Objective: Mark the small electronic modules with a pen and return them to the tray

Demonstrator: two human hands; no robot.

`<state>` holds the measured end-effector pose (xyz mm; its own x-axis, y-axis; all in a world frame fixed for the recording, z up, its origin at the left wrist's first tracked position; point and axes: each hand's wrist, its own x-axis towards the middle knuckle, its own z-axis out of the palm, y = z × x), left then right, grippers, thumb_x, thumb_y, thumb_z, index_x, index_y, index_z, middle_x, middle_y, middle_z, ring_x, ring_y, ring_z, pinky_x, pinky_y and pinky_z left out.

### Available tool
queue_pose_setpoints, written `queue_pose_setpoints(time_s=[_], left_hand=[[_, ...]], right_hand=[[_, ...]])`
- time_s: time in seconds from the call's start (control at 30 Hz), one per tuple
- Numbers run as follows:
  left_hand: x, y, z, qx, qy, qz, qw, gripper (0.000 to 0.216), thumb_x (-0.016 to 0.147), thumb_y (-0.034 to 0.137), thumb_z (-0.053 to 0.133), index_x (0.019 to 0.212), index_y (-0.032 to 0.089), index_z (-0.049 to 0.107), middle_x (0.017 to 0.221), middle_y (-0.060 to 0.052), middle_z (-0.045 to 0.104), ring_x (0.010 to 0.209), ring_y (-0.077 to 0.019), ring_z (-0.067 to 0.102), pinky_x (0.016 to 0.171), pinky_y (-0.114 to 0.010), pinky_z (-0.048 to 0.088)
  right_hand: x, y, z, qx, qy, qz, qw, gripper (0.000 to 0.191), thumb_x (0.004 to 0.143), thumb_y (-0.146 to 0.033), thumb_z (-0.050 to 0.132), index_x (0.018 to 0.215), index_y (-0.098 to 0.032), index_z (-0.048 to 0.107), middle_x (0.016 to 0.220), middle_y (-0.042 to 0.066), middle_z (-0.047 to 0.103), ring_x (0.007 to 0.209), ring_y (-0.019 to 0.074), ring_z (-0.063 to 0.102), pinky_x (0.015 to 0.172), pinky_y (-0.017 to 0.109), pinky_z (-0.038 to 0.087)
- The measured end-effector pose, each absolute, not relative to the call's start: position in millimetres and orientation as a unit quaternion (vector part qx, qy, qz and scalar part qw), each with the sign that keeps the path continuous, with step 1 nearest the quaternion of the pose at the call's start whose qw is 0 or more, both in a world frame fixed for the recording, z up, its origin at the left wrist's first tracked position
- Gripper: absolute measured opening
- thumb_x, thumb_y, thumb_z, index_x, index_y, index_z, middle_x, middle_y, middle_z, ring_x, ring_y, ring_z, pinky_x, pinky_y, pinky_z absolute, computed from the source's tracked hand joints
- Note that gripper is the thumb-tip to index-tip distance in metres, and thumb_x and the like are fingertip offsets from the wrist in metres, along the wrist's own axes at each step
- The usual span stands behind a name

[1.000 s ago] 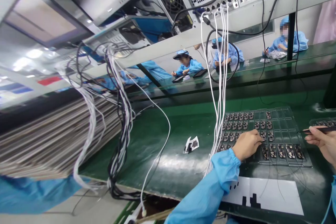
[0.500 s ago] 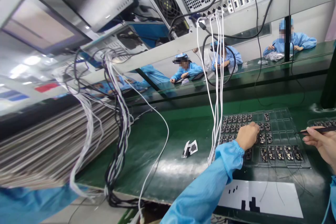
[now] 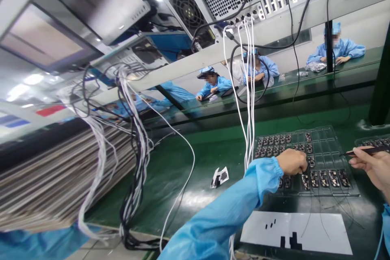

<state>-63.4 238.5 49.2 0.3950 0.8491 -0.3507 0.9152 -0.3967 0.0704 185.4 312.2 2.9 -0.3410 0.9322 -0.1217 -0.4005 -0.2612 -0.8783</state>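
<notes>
Currently, black tool clamped in fingers of right hand; left hand placed over tray of circuit boards, grip hidden.

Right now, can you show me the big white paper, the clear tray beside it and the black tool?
Big white paper [image 3: 283,226]: head view, on its bare white surface.
Clear tray [image 3: 327,146]: head view, on its bare part.
Black tool [image 3: 376,150]: head view, on its shaft.
</notes>
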Motion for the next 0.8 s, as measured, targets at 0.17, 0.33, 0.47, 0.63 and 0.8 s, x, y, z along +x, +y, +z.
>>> queue_pose_setpoints(time_s=[0.17,0.33,0.47,0.63,0.8], left_hand=[[-62.1,248.2,45.0,0.840,0.495,-0.171,0.142,0.017,0.070,0.014,0.069,0.072,0.031,0.069,0.083,0.004,0.065,0.079,-0.0152,0.059,0.052,-0.023,0.035],[-63.1,257.7,37.2,0.832,0.489,-0.204,0.164,0.018,0.061,0.015,0.076,0.065,0.030,0.067,0.072,0.005,0.065,0.072,-0.0156,0.059,0.047,-0.024,0.029],[-66.0,262.4,37.0,0.820,0.497,-0.213,0.188,0.020,0.057,0.013,0.077,0.055,0.028,0.064,0.061,0.007,0.062,0.065,-0.0144,0.058,0.045,-0.023,0.028],[-71.8,261.4,47.0,0.809,0.508,-0.200,0.220,0.014,0.064,0.015,0.072,0.060,0.026,0.065,0.063,0.006,0.064,0.064,-0.0135,0.059,0.044,-0.022,0.029],[-74.2,255.2,55.9,0.807,0.524,-0.150,0.225,0.007,0.070,0.018,0.068,0.070,0.024,0.066,0.070,0.005,0.065,0.066,-0.0131,0.059,0.048,-0.021,0.034]], right_hand=[[184.9,311.5,3.2,-0.339,-0.387,0.721,0.464,0.027,0.047,-0.035,0.087,0.064,-0.021,0.073,0.058,0.001,0.070,0.050,0.0160,0.065,0.045,0.019,0.057],[185.8,311.9,3.6,-0.338,-0.387,0.726,0.457,0.027,0.047,-0.035,0.087,0.064,-0.020,0.073,0.057,0.002,0.069,0.051,0.0164,0.065,0.045,0.019,0.058],[185.6,313.4,1.1,-0.336,-0.384,0.728,0.459,0.028,0.046,-0.036,0.087,0.064,-0.019,0.073,0.059,0.002,0.070,0.050,0.0168,0.066,0.045,0.020,0.057],[184.8,313.1,0.4,-0.328,-0.378,0.732,0.463,0.029,0.046,-0.035,0.087,0.064,-0.018,0.073,0.062,0.002,0.071,0.049,0.0160,0.066,0.044,0.020,0.057],[185.5,312.5,2.5,-0.333,-0.373,0.733,0.460,0.031,0.044,-0.036,0.088,0.064,-0.018,0.073,0.057,0.002,0.069,0.049,0.0150,0.065,0.044,0.018,0.056]])
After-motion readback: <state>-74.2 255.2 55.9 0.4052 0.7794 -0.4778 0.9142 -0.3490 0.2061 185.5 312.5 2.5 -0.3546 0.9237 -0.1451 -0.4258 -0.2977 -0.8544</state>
